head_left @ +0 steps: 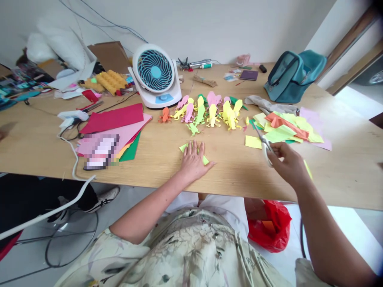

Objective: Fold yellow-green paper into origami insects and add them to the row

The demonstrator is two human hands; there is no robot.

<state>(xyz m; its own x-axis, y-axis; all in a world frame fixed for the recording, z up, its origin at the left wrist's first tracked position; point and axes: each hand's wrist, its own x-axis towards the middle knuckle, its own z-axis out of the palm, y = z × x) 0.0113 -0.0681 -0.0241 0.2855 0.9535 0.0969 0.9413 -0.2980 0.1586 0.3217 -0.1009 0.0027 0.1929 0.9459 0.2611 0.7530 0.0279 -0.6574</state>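
Note:
My left hand (194,162) lies flat with its fingers stretched over a folded yellow-green paper (205,160), covering most of it. In my right hand (287,162) is a pair of scissors (262,139) with white handles, its blades pointing away toward the paper pile. A small yellow paper piece (253,142) lies just left of the scissors. Beyond my left hand stands a cluster of cut paper figures (212,115) in yellow, pink, green and orange. A loose pile of coloured paper (281,133) sits beyond my right hand.
Coloured sheets (113,119) and a blurred-out phone-like object (101,153) lie at left. A white fan (155,75) stands behind them. A teal bag (295,75) and grey cloth (271,105) are at the back right. A red plastic bag (277,235) is below the table edge.

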